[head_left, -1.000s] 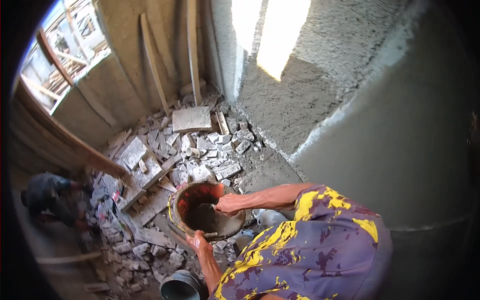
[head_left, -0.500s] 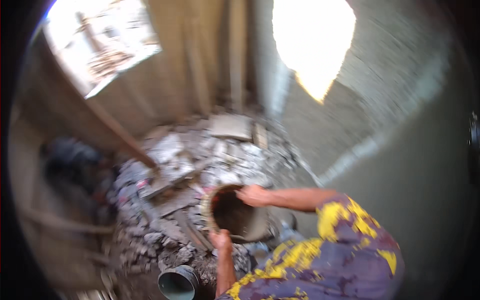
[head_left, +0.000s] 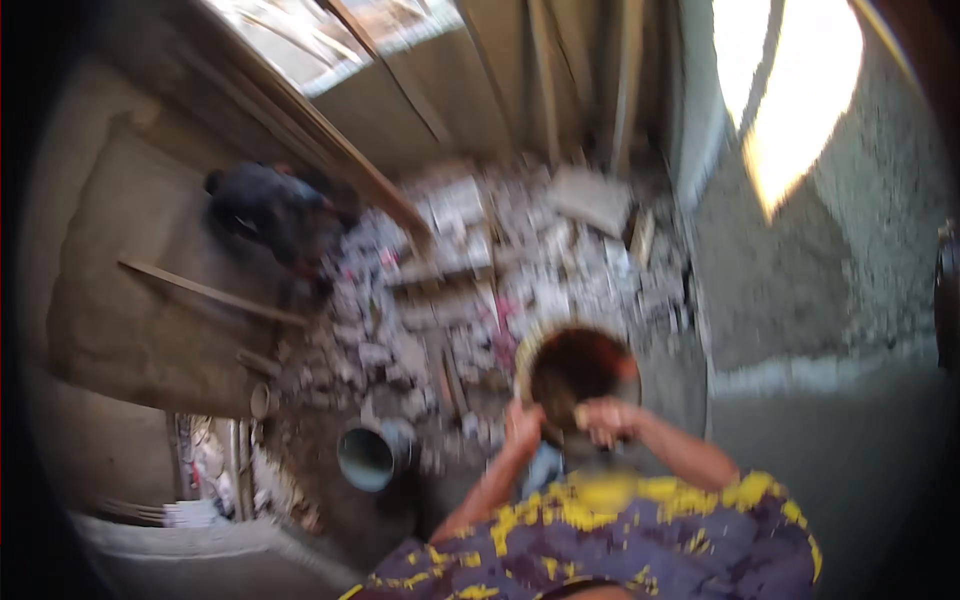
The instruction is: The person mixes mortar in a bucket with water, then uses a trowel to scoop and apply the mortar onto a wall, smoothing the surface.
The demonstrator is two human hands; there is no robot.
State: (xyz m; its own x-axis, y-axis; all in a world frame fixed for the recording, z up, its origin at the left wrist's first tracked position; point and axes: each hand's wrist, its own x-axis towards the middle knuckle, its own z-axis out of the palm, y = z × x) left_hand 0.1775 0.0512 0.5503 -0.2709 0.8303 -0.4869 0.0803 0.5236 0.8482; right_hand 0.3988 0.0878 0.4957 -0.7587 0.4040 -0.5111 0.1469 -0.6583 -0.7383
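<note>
Well left of the mortar-smeared bucket, brought further into view by a swing of the head: a stooped co-worker and, nearer, a long wooden plank. Just left of the bucket, now whole in view: a grey pail. Beyond the bucket, unchanged: broken rubble. At the bucket's near left rim, same hold as before: the left hand, fingers seemingly curled tight over the edge. At the bucket's near side, drawn back from the far rim of half a second ago: the right hand, fingers bent. By the look of it, work at the bucket still under way, steadied on the left and handled more freely on the right. Hard to make out: the co-worker's hands, lost in shadow; the bucket's contents, dark and blurred; its base, hidden, so impossible to tell whether resting or lifted; the right hand's grip, impossible to tell whether on rim, on something pale, or on nothing. Right of the bucket: a rendered wall, partly bleached by sunlight.
</note>
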